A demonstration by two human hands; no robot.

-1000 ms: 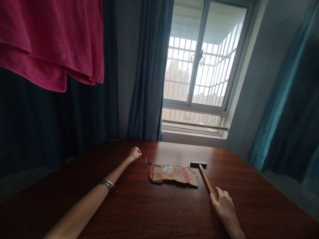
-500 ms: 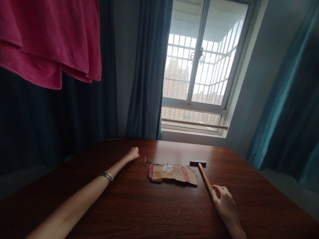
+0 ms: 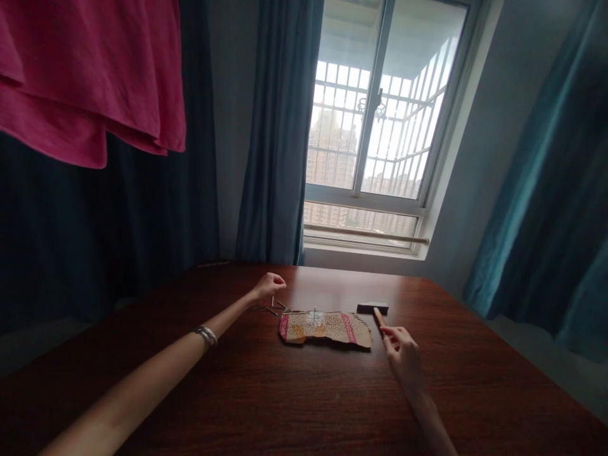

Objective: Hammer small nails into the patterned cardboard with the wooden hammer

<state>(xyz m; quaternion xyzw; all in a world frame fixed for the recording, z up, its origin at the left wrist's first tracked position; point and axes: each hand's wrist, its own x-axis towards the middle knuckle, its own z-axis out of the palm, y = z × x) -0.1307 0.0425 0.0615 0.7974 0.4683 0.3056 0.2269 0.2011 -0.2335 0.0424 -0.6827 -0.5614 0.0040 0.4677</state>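
My left hand (image 3: 269,285), with a bracelet at its wrist, is closed in a pinch above several loose nails (image 3: 271,311); whatever its fingertips hold is too small to make out. A flat, torn piece of patterned cardboard (image 3: 327,329) lies on the table, and one nail (image 3: 314,311) stands upright in it. To the right of the cardboard, my right hand (image 3: 403,349) grips the wooden handle of a hammer (image 3: 379,316) close below its dark head. The hammer head rests at or just above the tabletop; most of the handle is hidden by the hand.
The brown wooden table (image 3: 304,405) reaches to the wall under a barred window (image 3: 365,158). Blue curtains (image 3: 278,139) hang at both sides. A pink cloth (image 3: 109,76) hangs at the upper left, above the table's height.
My left hand has moved right and slightly up, over the loose nails, its fingers now in a pinch. My right hand has slid up the handle toward the hammer head. The view shifted slightly.
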